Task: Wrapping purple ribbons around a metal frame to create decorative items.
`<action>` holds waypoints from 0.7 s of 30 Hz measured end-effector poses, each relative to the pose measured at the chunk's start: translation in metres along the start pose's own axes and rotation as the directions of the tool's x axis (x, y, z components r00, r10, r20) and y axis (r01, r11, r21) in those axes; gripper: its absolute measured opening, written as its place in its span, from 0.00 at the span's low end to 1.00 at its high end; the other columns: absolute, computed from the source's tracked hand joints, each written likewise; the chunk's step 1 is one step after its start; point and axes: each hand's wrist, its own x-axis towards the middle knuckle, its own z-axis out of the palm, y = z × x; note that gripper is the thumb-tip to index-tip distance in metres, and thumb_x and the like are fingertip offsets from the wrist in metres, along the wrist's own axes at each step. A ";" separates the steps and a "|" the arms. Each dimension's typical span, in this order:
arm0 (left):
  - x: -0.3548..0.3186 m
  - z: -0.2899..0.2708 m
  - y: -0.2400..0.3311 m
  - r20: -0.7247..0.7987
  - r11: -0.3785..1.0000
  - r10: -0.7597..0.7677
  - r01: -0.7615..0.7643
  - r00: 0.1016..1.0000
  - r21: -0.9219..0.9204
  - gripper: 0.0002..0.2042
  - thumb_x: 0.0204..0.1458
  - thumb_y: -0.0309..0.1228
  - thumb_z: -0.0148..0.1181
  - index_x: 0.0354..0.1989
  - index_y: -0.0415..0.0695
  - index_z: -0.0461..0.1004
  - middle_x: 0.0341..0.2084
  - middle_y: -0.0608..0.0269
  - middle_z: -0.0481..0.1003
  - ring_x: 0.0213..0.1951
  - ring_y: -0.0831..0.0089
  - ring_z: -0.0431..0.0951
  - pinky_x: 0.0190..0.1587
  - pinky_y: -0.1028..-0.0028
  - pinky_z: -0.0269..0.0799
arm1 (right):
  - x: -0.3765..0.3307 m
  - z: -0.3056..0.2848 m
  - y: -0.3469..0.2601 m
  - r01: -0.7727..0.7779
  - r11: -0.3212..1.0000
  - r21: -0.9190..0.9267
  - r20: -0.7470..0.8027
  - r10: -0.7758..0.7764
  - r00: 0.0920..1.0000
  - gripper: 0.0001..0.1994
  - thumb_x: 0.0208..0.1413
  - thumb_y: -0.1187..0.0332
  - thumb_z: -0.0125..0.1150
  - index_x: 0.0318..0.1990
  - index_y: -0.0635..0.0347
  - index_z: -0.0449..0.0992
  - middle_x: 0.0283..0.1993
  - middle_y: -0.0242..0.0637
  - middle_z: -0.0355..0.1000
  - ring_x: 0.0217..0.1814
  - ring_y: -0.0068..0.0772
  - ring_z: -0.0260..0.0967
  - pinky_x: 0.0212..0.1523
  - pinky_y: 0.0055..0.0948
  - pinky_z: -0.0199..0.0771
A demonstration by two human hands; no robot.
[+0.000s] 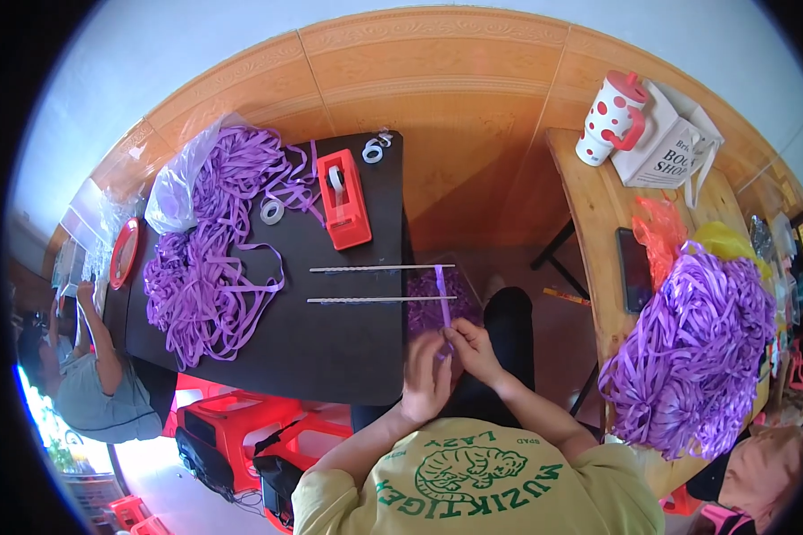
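Two thin metal rods, the far one [375,267] and the near one [375,300], lie side by side on the dark table [339,348], their ends sticking out past its right edge. A purple ribbon [444,306] runs across both rods near those ends and down toward me. My right hand [478,351] is closed, pinching the ribbon just below the near rod. Right beside it, at the ribbon's lower end, is my left hand [426,376]; its fingers are smeared by motion, and I cannot tell whether they grip the ribbon.
On the dark table are a purple ribbon heap [201,290], a red tape dispenser [344,209] and tape rolls. A wooden table [589,214] at right bears a larger ribbon pile [691,357], a phone [633,270], a spotted tumbler [611,120] and a bag. Another person [107,392] sits far left.
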 end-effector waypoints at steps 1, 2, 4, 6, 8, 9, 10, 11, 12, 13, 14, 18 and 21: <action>0.012 0.004 0.002 -0.157 0.999 -0.041 0.039 0.987 -0.015 0.18 0.49 0.24 0.56 0.49 0.32 0.66 0.42 0.46 0.69 0.40 0.51 0.73 0.42 0.64 0.71 | 0.001 -0.004 0.002 0.015 1.000 0.025 0.006 -0.015 1.000 0.07 0.60 0.73 0.50 0.36 0.66 0.73 0.30 0.32 0.72 0.36 0.17 0.67 0.37 0.18 0.66; 0.017 0.010 -0.003 -0.128 0.991 -0.089 0.101 0.988 0.092 0.23 0.52 0.23 0.55 0.57 0.33 0.58 0.46 0.47 0.68 0.44 0.58 0.74 0.45 0.68 0.70 | 0.001 -0.006 0.011 0.045 0.998 -0.038 -0.021 -0.046 0.999 0.07 0.60 0.73 0.50 0.35 0.66 0.73 0.29 0.31 0.71 0.35 0.17 0.66 0.36 0.18 0.65; 0.025 0.022 -0.014 -0.096 0.935 -0.296 0.268 0.950 -0.231 0.23 0.53 0.23 0.54 0.57 0.34 0.58 0.49 0.50 0.66 0.46 0.64 0.71 0.45 0.72 0.69 | -0.003 0.000 0.002 0.055 0.998 -0.036 -0.021 -0.056 0.998 0.07 0.60 0.72 0.51 0.35 0.66 0.73 0.29 0.31 0.70 0.34 0.17 0.65 0.36 0.18 0.65; 0.039 0.033 -0.020 0.010 0.650 -0.503 0.385 0.864 -0.655 0.20 0.55 0.21 0.52 0.57 0.36 0.62 0.47 0.56 0.70 0.44 0.76 0.71 0.43 0.79 0.69 | -0.006 0.004 0.000 0.066 0.997 -0.040 -0.029 -0.067 0.997 0.07 0.60 0.72 0.51 0.34 0.66 0.73 0.29 0.30 0.70 0.34 0.16 0.65 0.35 0.19 0.65; 0.050 0.035 -0.022 0.076 0.542 -0.535 0.411 0.842 -0.733 0.17 0.55 0.21 0.52 0.55 0.36 0.64 0.42 0.57 0.72 0.40 0.77 0.73 0.42 0.79 0.69 | -0.009 0.004 0.004 0.027 0.999 0.026 -0.014 -0.026 1.000 0.06 0.60 0.73 0.50 0.33 0.65 0.72 0.28 0.27 0.68 0.31 0.13 0.62 0.34 0.16 0.62; 0.055 0.034 -0.022 0.148 0.424 -0.561 0.437 0.814 -0.793 0.16 0.56 0.21 0.51 0.53 0.35 0.66 0.37 0.59 0.75 0.36 0.77 0.74 0.40 0.79 0.70 | -0.011 0.005 0.000 0.028 0.999 0.023 -0.016 -0.027 0.999 0.06 0.60 0.73 0.50 0.33 0.65 0.72 0.28 0.27 0.68 0.31 0.13 0.62 0.34 0.16 0.62; 0.060 0.033 -0.013 0.079 0.425 -0.612 0.411 0.787 -0.807 0.10 0.55 0.21 0.52 0.46 0.35 0.72 0.30 0.60 0.77 0.30 0.78 0.75 0.37 0.79 0.71 | -0.013 0.006 -0.005 0.002 0.999 0.046 0.002 -0.003 1.000 0.07 0.60 0.73 0.50 0.33 0.65 0.72 0.27 0.26 0.68 0.31 0.13 0.61 0.32 0.16 0.61; 0.059 0.037 -0.015 0.079 0.424 -0.611 0.410 0.787 -0.807 0.10 0.55 0.21 0.52 0.46 0.35 0.72 0.30 0.60 0.77 0.30 0.78 0.75 0.37 0.79 0.71 | -0.015 0.007 -0.008 -0.024 0.997 0.069 0.022 0.022 1.000 0.07 0.61 0.73 0.50 0.32 0.65 0.72 0.27 0.26 0.67 0.30 0.13 0.60 0.31 0.15 0.60; 0.059 0.039 -0.016 0.067 0.418 -0.622 0.403 0.780 -0.814 0.09 0.55 0.22 0.53 0.44 0.36 0.73 0.29 0.60 0.77 0.29 0.78 0.75 0.36 0.79 0.71 | -0.016 0.007 -0.007 -0.020 0.998 0.068 0.020 0.018 1.000 0.07 0.61 0.73 0.50 0.32 0.65 0.72 0.27 0.26 0.67 0.30 0.13 0.60 0.31 0.15 0.60; 0.060 0.042 -0.018 0.054 0.412 -0.633 0.395 0.772 -0.821 0.08 0.55 0.22 0.53 0.41 0.36 0.74 0.28 0.60 0.77 0.28 0.78 0.75 0.35 0.79 0.71 | -0.018 0.006 -0.005 -0.035 0.997 0.064 0.024 0.034 0.999 0.08 0.61 0.73 0.49 0.32 0.65 0.72 0.26 0.25 0.67 0.30 0.12 0.59 0.31 0.16 0.59; 0.059 0.043 -0.019 0.053 0.413 -0.631 0.394 0.774 -0.821 0.08 0.55 0.22 0.53 0.41 0.36 0.74 0.28 0.60 0.77 0.28 0.78 0.75 0.35 0.79 0.71 | -0.021 0.006 -0.002 -0.052 0.997 0.061 0.029 0.050 0.998 0.08 0.61 0.73 0.49 0.31 0.66 0.72 0.26 0.25 0.67 0.29 0.12 0.59 0.30 0.16 0.58; 0.064 0.042 -0.010 0.049 0.386 -0.659 0.393 0.750 -0.835 0.05 0.55 0.25 0.55 0.36 0.38 0.75 0.25 0.61 0.77 0.25 0.78 0.75 0.32 0.80 0.70 | -0.035 0.004 0.018 -0.012 0.999 0.038 0.028 0.011 1.000 0.08 0.60 0.73 0.49 0.31 0.66 0.72 0.26 0.24 0.67 0.29 0.11 0.58 0.30 0.16 0.58; 0.065 0.042 -0.008 0.047 0.373 -0.683 0.404 0.729 -0.835 0.05 0.55 0.27 0.56 0.35 0.39 0.75 0.24 0.62 0.77 0.24 0.78 0.75 0.30 0.80 0.69 | -0.048 0.004 0.031 -0.019 1.000 0.011 0.126 0.017 0.992 0.07 0.60 0.73 0.49 0.34 0.67 0.73 0.27 0.24 0.68 0.31 0.11 0.59 0.31 0.16 0.59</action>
